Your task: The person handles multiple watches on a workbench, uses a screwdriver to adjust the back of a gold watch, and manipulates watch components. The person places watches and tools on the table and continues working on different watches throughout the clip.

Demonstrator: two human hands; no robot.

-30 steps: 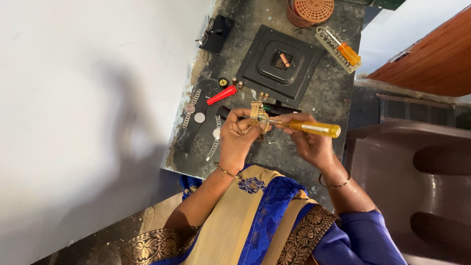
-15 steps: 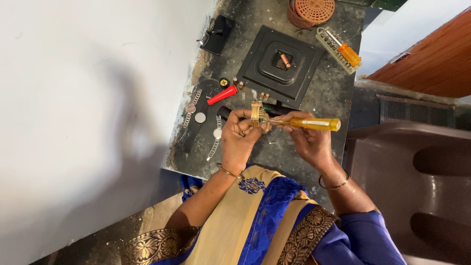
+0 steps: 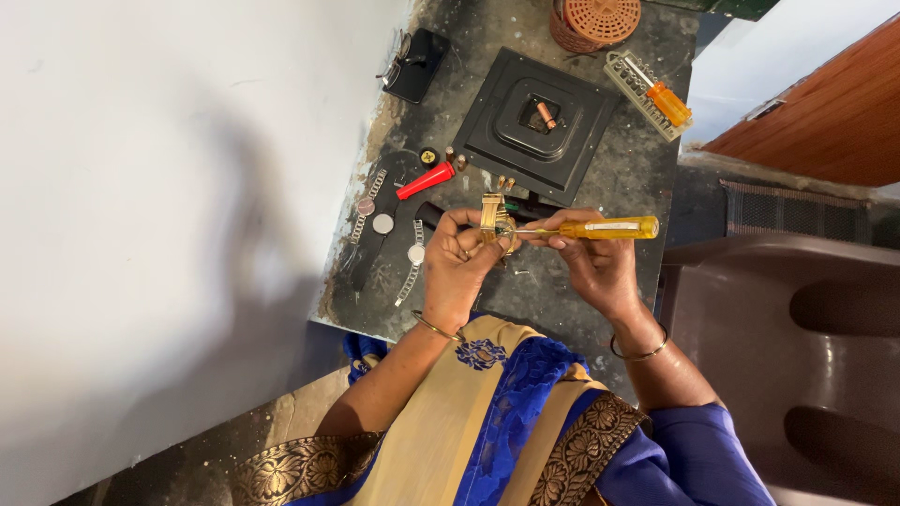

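The bench is dark and stained, with a white wall to its left and a brown chair to its right; on it lies a black square tray with a small copper piece in its middle hollow, an orange basket beyond it, a bit holder with an orange handle to the right, a red tool and two watches to the left. The left hand is closed around a gold watch, held up above the bench's near part, its band running roughly upright in the view; the right hand grips a yellow screwdriver by the handle. The screwdriver's long axis lies level, pointing left; its tip meets the watch at the side, so the watch lies directly left of the right hand, with the left hand under and behind it; whether the tip sits in a slot is too small to tell.
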